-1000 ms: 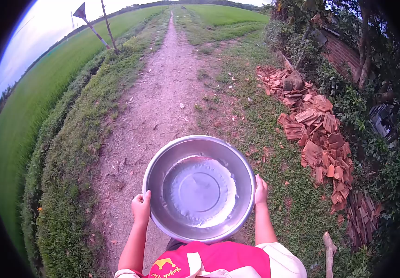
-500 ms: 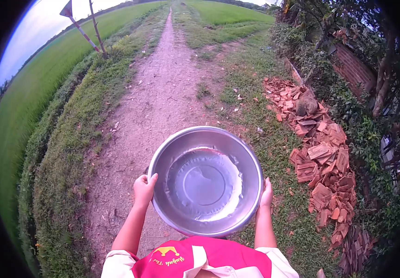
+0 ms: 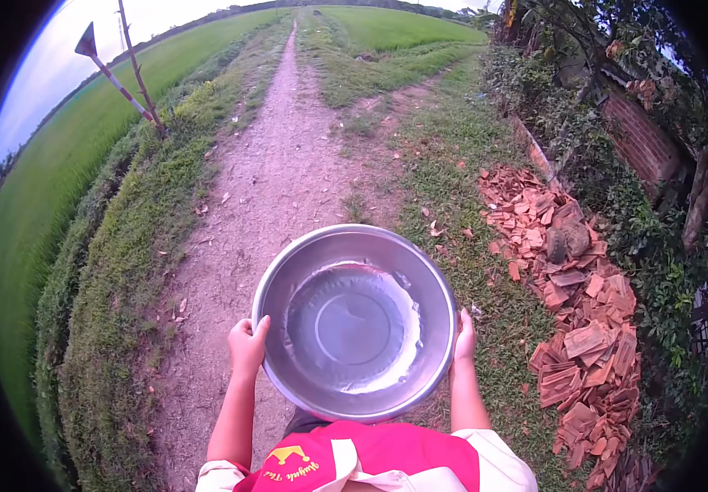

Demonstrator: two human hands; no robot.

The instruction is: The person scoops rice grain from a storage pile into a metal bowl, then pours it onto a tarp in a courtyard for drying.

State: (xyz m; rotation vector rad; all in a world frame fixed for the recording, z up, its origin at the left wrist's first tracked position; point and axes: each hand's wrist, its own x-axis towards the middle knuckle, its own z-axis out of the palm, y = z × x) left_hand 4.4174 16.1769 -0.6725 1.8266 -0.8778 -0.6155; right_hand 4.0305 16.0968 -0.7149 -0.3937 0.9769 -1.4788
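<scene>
A wide, round metal basin (image 3: 352,328) is held out in front of my body, its hollow facing up toward me. Nothing lies inside it, and light glints along its inner wall. My left hand (image 3: 248,344) grips the rim on the left side, thumb over the edge. On the opposite side my right hand (image 3: 465,338) clasps the rim; its fingers are mostly hidden behind the basin. Below the basin shows the red apron (image 3: 370,459) with yellow print, worn over a pale top.
A dirt path (image 3: 276,156) runs straight ahead between grass verges. Broken red tiles (image 3: 592,344) are heaped along the right, beside bushes and a brick wall (image 3: 639,139). A leaning striped signpost (image 3: 120,86) stands at the left, near a green field (image 3: 34,221).
The surroundings have come nearer: the signpost has shifted left and down, the tile heap right and down. Both hands still hold the basin, which sits slightly further left in view.
</scene>
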